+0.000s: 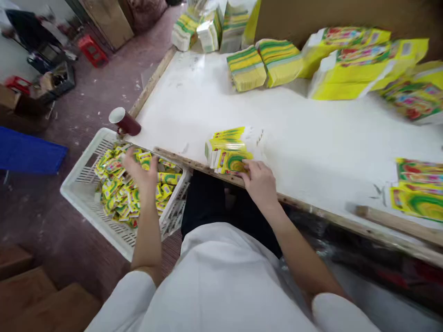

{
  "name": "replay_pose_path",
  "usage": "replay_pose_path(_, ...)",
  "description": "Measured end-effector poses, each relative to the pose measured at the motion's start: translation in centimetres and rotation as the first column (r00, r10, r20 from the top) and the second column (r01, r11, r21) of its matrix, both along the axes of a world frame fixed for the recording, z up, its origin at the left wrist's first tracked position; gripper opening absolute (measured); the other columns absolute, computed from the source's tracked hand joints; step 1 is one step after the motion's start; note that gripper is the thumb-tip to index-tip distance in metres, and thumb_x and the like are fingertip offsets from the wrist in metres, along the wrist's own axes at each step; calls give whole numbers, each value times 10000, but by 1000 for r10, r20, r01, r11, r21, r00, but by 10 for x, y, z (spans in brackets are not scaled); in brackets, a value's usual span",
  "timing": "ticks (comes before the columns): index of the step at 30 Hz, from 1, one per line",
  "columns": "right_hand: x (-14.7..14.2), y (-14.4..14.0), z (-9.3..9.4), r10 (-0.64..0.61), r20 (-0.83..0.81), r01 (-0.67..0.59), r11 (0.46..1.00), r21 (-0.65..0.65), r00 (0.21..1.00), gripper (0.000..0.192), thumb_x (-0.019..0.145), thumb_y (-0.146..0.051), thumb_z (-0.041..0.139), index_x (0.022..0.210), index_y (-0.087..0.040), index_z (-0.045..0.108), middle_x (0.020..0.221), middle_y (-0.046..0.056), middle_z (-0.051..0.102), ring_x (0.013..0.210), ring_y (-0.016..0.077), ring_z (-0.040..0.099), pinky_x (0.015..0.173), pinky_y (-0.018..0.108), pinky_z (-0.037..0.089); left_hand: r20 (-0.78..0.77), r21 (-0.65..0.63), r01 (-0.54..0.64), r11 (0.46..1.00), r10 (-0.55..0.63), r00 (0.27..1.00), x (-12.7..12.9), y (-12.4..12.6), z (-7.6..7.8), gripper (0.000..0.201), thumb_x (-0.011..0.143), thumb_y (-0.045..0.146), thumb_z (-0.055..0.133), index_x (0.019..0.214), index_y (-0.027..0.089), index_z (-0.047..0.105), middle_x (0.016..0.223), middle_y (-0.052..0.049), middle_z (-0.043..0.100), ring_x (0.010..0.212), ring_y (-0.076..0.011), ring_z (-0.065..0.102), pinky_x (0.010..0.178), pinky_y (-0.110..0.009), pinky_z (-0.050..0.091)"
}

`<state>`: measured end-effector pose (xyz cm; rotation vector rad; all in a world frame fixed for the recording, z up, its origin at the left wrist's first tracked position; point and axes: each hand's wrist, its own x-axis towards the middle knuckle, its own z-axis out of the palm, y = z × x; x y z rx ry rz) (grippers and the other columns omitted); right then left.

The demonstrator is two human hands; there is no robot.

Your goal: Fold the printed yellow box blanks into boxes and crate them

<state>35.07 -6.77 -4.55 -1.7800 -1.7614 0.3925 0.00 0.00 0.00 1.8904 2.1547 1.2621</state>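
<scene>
My left hand [138, 170] hovers over a white plastic basket [86, 203] filled with small yellow-green sachets [117, 189]; its fingers are spread and blurred, and I cannot tell whether they hold a sachet. My right hand [258, 182] rests at the near edge of the white table [297, 133] and grips the front of a small stack of yellow sachets [226, 150] standing there.
A dark red cup [124, 122] lies on its side at the table's left corner. Bundles of yellow-green packets [263, 67] and larger yellow bags [360, 64] line the far side. More flat packets [418, 191] lie at the right. A wooden strip [391, 221] runs along the near edge.
</scene>
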Motion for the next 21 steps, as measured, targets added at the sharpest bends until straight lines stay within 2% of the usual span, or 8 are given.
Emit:
replay_pose_path(3,2,-4,-1,-39,-19,40,997,61,999,377,862,-171,646,1231,-102,618,1039,152,673,1000,327,610,931,494,515,18,-30,309,950,-309,951,72,-19,-7,584,901,409,672,1384,137,490,1405,-189,528,1344,-273,493,1112,-428,439)
replay_pose_path(6,7,-5,-2,-36,-44,41,991,124,998,421,856,-239,669,1248,-105,592,1120,174,628,1041,327,591,934,481,523,-89,-72,582,810,-587,805,127,-23,-7,722,903,504,672,1495,170,429,1560,-196,411,1478,-301,364,1213,-467,319)
replay_pose_path(8,10,-2,-2,16,-53,-8,990,143,998,442,857,-250,668,1271,-124,580,1162,173,614,1084,327,580,971,484,512,-150,-189,680,709,-705,693,150,-11,-8,781,864,574,696,1508,207,454,1623,-175,341,1531,-345,273,1234,-514,260)
replay_pose_path(11,14,7,0,73,-21,-69,988,139,997,428,870,-222,646,1287,-145,586,1209,171,617,1130,333,558,1019,509,478,-116,-391,696,602,-782,612,165,19,-14,622,886,528,691,1425,239,574,1529,-136,493,1457,-340,409,1208,-537,285)
replay_pose_path(14,16,17,3,65,13,-66,991,120,998,337,897,-228,629,1225,-151,630,1141,160,655,1061,331,578,972,507,487,-18,-434,715,548,-799,601,165,49,-25,529,915,445,681,1391,225,609,1399,-116,607,1309,-277,560,1146,-454,380)
replay_pose_path(17,14,23,6,40,37,-44,992,115,999,300,890,-220,645,1183,-158,655,1095,152,660,1017,324,590,939,492,496,35,-409,742,532,-803,595,161,66,-35,541,908,455,688,1393,229,610,1385,-115,616,1287,-281,569,1112,-434,410)
replay_pose_path(19,13,24,6,8,36,-13,992,123,999,289,871,-199,656,1158,-161,653,1071,148,652,1009,324,588,936,498,492,40,-383,755,532,-807,589,158,67,-40,581,911,478,677,1423,221,584,1423,-138,585,1323,-299,542,1128,-454,398)
replay_pose_path(21,12,23,7,-19,-22,21,991,136,1000,283,845,-184,672,1125,-169,630,1050,133,635,1004,310,588,930,492,495,32,-293,760,580,-789,614,155,59,-41,692,882,544,688,1463,201,536,1507,-180,495,1415,-332,456,1172,-486,354)
